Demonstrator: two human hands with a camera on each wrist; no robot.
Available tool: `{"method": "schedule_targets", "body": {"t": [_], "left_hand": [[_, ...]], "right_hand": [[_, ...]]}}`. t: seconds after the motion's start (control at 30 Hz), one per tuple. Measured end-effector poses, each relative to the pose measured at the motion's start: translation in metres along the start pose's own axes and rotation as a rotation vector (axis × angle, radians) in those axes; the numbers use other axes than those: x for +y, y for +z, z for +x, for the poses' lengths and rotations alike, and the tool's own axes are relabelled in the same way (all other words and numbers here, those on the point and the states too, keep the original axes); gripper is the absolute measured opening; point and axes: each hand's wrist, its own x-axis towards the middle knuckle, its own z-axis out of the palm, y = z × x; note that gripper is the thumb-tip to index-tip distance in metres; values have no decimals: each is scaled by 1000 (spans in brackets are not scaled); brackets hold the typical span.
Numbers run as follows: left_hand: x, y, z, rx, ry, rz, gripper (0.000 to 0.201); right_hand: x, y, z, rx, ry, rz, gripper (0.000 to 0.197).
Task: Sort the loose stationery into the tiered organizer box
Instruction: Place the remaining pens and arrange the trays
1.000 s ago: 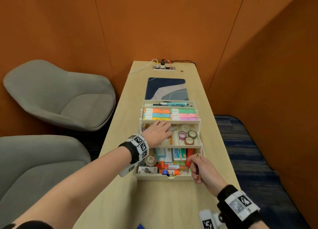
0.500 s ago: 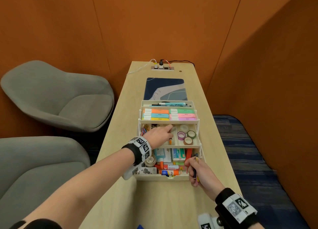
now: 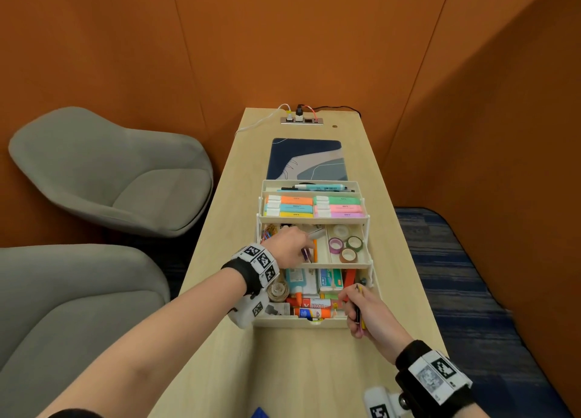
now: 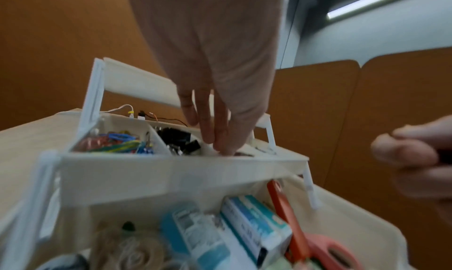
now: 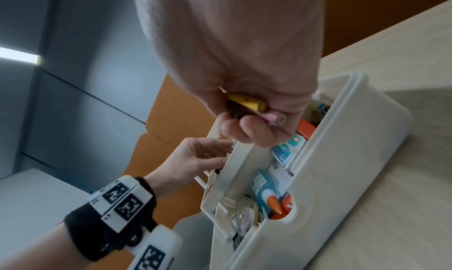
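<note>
The white tiered organizer [image 3: 301, 322] stands open on the table, with highlighters [image 3: 314, 207] in an upper tier and tape rolls [image 3: 345, 248] in the middle one. My left hand [image 3: 287, 248] is over the middle tier [image 4: 171, 166]. Its straight fingers [image 4: 221, 139] point down into a centre compartment, beside paper clips [image 4: 115, 142] and black binder clips [image 4: 178, 139]. There the fingertips touch small items that I cannot make out. At the box's front right corner my right hand [image 3: 358, 310] grips a bundle of pencils in a fist, a yellow one [image 5: 247, 102] and a pink one [image 5: 272, 117] among them.
The bottom tier holds a glue bottle [image 5: 263, 187], small boxes [image 4: 257, 220], red scissors [image 4: 288, 216] and markers [image 3: 311, 312]. A dark mouse pad [image 3: 308, 160] and a socket strip with cables [image 3: 301, 120] lie beyond the box. Two grey chairs [image 3: 110, 172] stand left, orange walls close around.
My left fingers have turned from pointing forward to pointing down into the middle tier's centre compartment. The right hand has stayed at the front right corner with its pencils.
</note>
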Motion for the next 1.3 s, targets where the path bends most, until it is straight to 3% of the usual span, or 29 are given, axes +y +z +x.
{"method": "schedule_targets", "body": {"t": [0.17,0.23,0.33,0.63,0.87,0.93,1.07,1.2,1.3], "left_hand": [[-10,-3,-8,293,-152,-103,30],[-3,3,-12,257,-122,-25,25],[7,13,-18,95,-72,138,38],[6,29,-18,47,-109,210,48],[15,37,-21,128,-90,283,52],[14,39,-21,139,-79,285,51],[9,30,-19,184,-83,286,37],[7,26,-16,289,-168,264,28],[7,28,-16,270,-149,288,27]], "right_hand": [[-7,-13,6,110,2,51,17],[-16,-17,8,152,-5,106,14],[-29,-20,10,171,-18,109,14],[-61,-9,26,202,51,143,22],[-81,-2,36,197,22,63,19],[-77,-1,45,212,-16,-73,18],[-74,3,78,241,-216,-697,24],[-82,20,108,211,-248,-1136,23],[-85,36,121,206,-211,-1375,29]]}}
